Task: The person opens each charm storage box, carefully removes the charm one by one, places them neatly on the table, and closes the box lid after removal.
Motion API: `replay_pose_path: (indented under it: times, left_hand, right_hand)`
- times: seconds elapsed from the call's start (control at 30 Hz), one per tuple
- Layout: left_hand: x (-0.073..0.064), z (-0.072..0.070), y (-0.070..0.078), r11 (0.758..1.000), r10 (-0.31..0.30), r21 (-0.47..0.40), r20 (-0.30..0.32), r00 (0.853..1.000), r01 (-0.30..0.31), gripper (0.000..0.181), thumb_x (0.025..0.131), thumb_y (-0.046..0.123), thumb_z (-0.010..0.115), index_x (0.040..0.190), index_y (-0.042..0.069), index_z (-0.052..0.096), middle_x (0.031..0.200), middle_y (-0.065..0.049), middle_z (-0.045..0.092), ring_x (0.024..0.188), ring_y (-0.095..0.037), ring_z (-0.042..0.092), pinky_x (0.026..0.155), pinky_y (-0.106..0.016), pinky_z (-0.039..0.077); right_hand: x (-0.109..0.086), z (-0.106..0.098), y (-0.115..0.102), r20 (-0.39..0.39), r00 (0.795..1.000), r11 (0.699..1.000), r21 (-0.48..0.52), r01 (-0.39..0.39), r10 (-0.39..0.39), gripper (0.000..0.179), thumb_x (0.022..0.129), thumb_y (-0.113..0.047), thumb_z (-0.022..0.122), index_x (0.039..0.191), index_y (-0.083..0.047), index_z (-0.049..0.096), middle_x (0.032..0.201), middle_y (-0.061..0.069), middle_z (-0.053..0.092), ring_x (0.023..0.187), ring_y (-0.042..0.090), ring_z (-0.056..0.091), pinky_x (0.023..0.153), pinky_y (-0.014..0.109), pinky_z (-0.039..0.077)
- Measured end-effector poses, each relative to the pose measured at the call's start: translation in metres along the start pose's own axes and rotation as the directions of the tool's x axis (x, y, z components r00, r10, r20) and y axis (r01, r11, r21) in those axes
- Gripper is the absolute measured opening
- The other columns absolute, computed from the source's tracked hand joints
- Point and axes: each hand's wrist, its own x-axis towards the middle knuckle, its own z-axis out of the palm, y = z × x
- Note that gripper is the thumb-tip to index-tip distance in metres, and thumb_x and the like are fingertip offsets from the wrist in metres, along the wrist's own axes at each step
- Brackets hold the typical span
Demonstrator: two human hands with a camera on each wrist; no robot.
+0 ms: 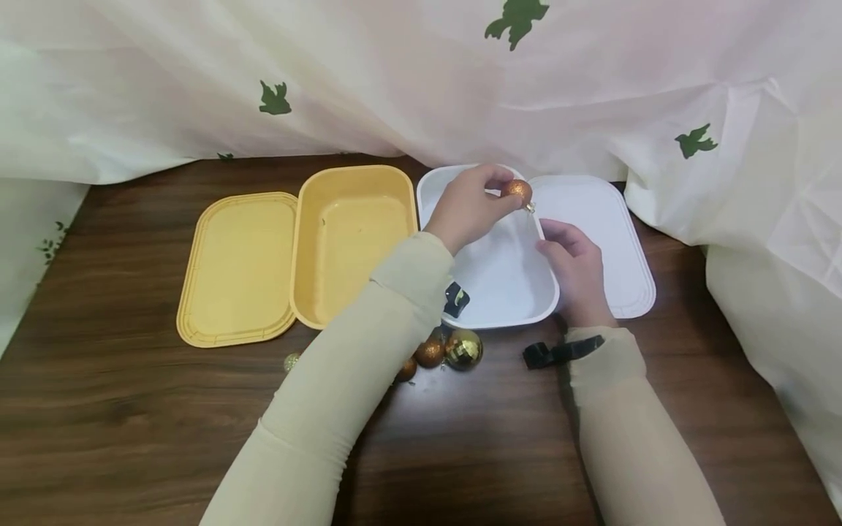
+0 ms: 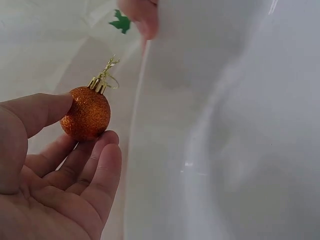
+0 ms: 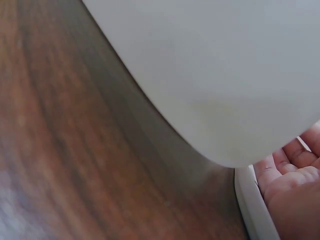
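Observation:
My left hand (image 1: 470, 208) pinches an orange glitter bauble (image 1: 517, 191) between thumb and fingertips, above the far right rim of a white container (image 1: 500, 281). In the left wrist view, the bauble (image 2: 90, 117) has a gold cap and a gold string loop. My right hand (image 1: 575, 267) holds the white container's right rim, its palm partly seen in the right wrist view. Several baubles, among them a shiny gold one (image 1: 463, 350) and an orange one (image 1: 430, 352), lie on the table in front of the container, some hidden behind my left forearm.
Left of the white container stands a yellow container (image 1: 355, 241), with a yellow lid (image 1: 240, 270) beside it. A white lid (image 1: 621, 241) lies behind my right hand. A black strap (image 1: 552, 354) hangs at my right wrist. A pale curtain (image 1: 395, 73) borders the table.

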Motion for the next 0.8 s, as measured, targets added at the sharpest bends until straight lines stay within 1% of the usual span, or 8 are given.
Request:
replay_pose_path:
  times: [0.1, 0.23, 0.4, 0.5, 0.63, 0.67, 0.8]
  left_hand:
    - [-0.012, -0.006, 0.002, 1.0, 0.02, -0.018, 0.006, 1.0, -0.02, 0.031, 0.098, 0.032, 0.067, 0.125, 0.017, 0.065, 0.119, 0.007, 0.066, 0.106, -0.008, 0.065, 0.088, -0.02, 0.052]
    - [-0.031, -0.014, 0.007, 0.998, 0.039, -0.041, 0.021, 0.999, -0.038, 0.035, 0.097, 0.029, 0.069, 0.129, 0.016, 0.063, 0.122, 0.007, 0.065, 0.105, -0.007, 0.065, 0.088, -0.019, 0.052]
    - [-0.059, -0.024, 0.019, 0.994, 0.089, -0.063, 0.028, 0.996, -0.087, 0.038, 0.096, 0.024, 0.071, 0.131, 0.014, 0.063, 0.126, 0.007, 0.064, 0.105, -0.006, 0.064, 0.088, -0.017, 0.052]
    - [-0.079, -0.031, 0.024, 0.99, 0.121, -0.072, 0.03, 0.992, -0.119, 0.038, 0.095, 0.023, 0.072, 0.131, 0.014, 0.063, 0.127, 0.006, 0.065, 0.105, -0.007, 0.064, 0.089, -0.018, 0.053]
    - [-0.105, -0.039, 0.024, 0.985, 0.158, -0.076, 0.024, 0.987, -0.156, 0.038, 0.095, 0.02, 0.072, 0.131, 0.012, 0.063, 0.125, 0.003, 0.066, 0.106, -0.008, 0.065, 0.092, -0.019, 0.052]
    - [-0.111, -0.041, 0.023, 0.986, 0.156, -0.072, 0.021, 0.988, -0.154, 0.037, 0.095, 0.02, 0.072, 0.13, 0.012, 0.063, 0.124, 0.004, 0.066, 0.106, -0.008, 0.065, 0.093, -0.019, 0.053]
    - [-0.136, -0.045, 0.016, 0.983, 0.182, -0.027, -0.012, 0.983, -0.182, 0.036, 0.094, 0.017, 0.073, 0.128, 0.011, 0.065, 0.12, 0.002, 0.068, 0.103, -0.009, 0.066, 0.094, -0.022, 0.053]
  right_hand:
    - [-0.001, 0.0, 0.0, 0.009, 1.0, 1.0, -0.002, -0.004, 0.004, 0.036, 0.099, -0.025, 0.058, 0.132, -0.012, 0.064, 0.135, 0.005, 0.062, 0.122, 0.019, 0.057, 0.099, 0.035, 0.051]
    - [-0.001, -0.001, 0.002, 0.015, 1.0, 1.0, 0.009, 0.009, -0.01, 0.035, 0.099, -0.024, 0.058, 0.131, -0.013, 0.065, 0.135, 0.005, 0.062, 0.122, 0.019, 0.057, 0.095, 0.03, 0.052]
    - [-0.001, -0.004, -0.001, 0.009, 1.0, 0.999, 0.033, 0.017, -0.017, 0.033, 0.099, -0.023, 0.059, 0.13, -0.014, 0.066, 0.132, 0.006, 0.063, 0.118, 0.021, 0.06, 0.085, 0.022, 0.054]
    - [-0.002, -0.005, -0.003, 0.012, 1.0, 0.999, 0.048, 0.006, -0.006, 0.034, 0.098, -0.023, 0.06, 0.13, -0.013, 0.065, 0.131, 0.007, 0.064, 0.115, 0.021, 0.061, 0.082, 0.021, 0.055]
    - [-0.005, -0.005, -0.004, 0.016, 1.0, 0.999, 0.035, -0.024, 0.024, 0.035, 0.099, -0.024, 0.059, 0.131, -0.013, 0.065, 0.132, 0.007, 0.063, 0.115, 0.02, 0.062, 0.081, 0.021, 0.056]
    - [-0.006, -0.005, -0.004, 0.015, 0.999, 0.999, 0.032, -0.029, 0.028, 0.035, 0.099, -0.024, 0.059, 0.131, -0.013, 0.065, 0.132, 0.008, 0.063, 0.115, 0.02, 0.062, 0.081, 0.021, 0.056]
    - [-0.008, -0.003, -0.002, 0.017, 1.0, 0.999, 0.023, -0.024, 0.024, 0.035, 0.099, -0.024, 0.059, 0.131, -0.012, 0.065, 0.132, 0.008, 0.064, 0.114, 0.019, 0.062, 0.083, 0.022, 0.055]
